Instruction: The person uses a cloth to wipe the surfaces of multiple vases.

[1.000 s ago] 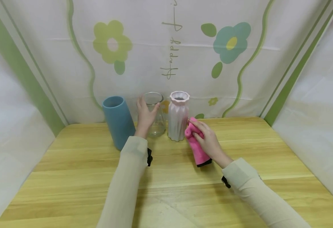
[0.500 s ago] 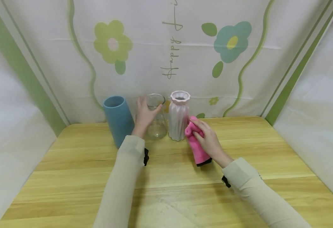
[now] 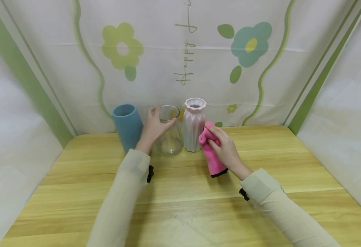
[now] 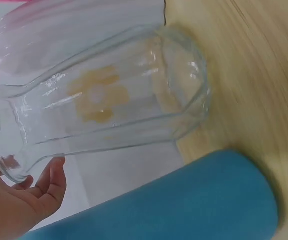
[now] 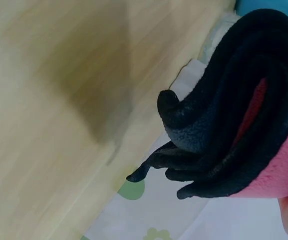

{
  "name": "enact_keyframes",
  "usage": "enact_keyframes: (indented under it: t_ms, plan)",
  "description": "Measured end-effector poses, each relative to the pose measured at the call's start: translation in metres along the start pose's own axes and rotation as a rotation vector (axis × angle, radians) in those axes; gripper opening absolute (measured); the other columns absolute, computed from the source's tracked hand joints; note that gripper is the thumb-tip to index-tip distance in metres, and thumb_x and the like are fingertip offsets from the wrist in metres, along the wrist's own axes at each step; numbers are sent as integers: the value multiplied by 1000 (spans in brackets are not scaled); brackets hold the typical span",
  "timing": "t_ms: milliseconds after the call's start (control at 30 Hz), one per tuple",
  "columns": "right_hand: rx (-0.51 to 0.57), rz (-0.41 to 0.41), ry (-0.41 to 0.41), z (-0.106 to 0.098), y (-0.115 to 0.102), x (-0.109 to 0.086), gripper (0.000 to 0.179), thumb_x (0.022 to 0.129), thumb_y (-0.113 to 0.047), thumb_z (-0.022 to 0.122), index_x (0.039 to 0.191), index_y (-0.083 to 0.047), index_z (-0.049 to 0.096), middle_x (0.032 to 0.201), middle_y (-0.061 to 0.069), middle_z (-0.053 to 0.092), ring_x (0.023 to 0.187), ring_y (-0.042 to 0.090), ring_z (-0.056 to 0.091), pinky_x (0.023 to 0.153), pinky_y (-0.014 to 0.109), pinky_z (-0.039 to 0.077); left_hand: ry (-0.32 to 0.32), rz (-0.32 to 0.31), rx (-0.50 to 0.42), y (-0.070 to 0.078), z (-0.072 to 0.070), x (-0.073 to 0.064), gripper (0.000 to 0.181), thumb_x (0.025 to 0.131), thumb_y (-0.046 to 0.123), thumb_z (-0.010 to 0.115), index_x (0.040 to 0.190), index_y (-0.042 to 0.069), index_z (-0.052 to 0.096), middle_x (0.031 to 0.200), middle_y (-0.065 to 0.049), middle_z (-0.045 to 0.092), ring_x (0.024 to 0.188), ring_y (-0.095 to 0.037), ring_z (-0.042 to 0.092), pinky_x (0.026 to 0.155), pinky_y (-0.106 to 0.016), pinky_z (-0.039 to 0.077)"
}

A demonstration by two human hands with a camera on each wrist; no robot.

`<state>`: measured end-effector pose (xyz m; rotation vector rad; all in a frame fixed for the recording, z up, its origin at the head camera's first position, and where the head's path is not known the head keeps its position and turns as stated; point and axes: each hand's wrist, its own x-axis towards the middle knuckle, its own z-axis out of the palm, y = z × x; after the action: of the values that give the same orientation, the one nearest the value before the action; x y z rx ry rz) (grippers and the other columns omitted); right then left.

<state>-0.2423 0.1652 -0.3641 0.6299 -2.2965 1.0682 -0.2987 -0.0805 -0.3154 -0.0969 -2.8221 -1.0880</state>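
Observation:
My left hand (image 3: pixel 154 127) grips a clear glass vase (image 3: pixel 171 142) around its neck, thumb on the right and fingers on the left. In the left wrist view the hand (image 4: pixel 21 205) is at the flared rim of the vase (image 4: pixel 109 100). My right hand (image 3: pixel 227 149) pinches a folded pink cloth (image 3: pixel 213 163) with dark edging, hanging down beside a ribbed white-and-pink vase (image 3: pixel 194 132). The right wrist view shows the black layered edge of the cloth (image 5: pixel 233 115) up close. Whether the cloth touches the ribbed vase I cannot tell.
A tall blue vase (image 3: pixel 127 127) stands left of the glass one, partly behind my left wrist. All three vases are near the back edge of the wooden table (image 3: pixel 180 209). Behind them hangs a white flowered curtain (image 3: pixel 161 75).
My left hand has brought the glass vase slightly nearer and to the right, while its forearm shifted left. The right hand with the cloth has risen a little.

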Motion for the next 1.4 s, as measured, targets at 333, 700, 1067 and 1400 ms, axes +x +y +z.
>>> enact_keyframes:
  t_ms: [333,700,1067,1400]
  plan:
    - [5,-94,17,4,-12,3,48,82,6,68,128,-1,59,132,20,58,123,38,54,101,44,46,-49,36,169,1,-9,-13,92,83,68,49,153,17,19,154,-19,16,102,-43,58,84,-53,51]
    - [31,-124,-5,16,-27,5,50,81,4,69,129,-1,58,130,20,59,121,37,56,102,42,46,-72,126,185,-6,-14,-25,96,82,69,52,153,12,22,152,-16,21,103,-44,59,81,-50,53]
    - [27,-86,-48,26,-36,2,52,84,0,68,133,3,52,129,24,59,117,37,58,98,44,49,-151,236,116,-6,-13,-39,93,81,62,61,152,14,26,150,-12,24,110,-36,59,89,-50,51]
    - [26,-98,-18,34,-36,-7,59,84,3,67,139,4,46,136,24,53,123,39,54,100,42,47,-265,231,137,6,-19,-47,95,81,64,59,153,16,21,154,-11,20,114,-39,57,94,-53,49]
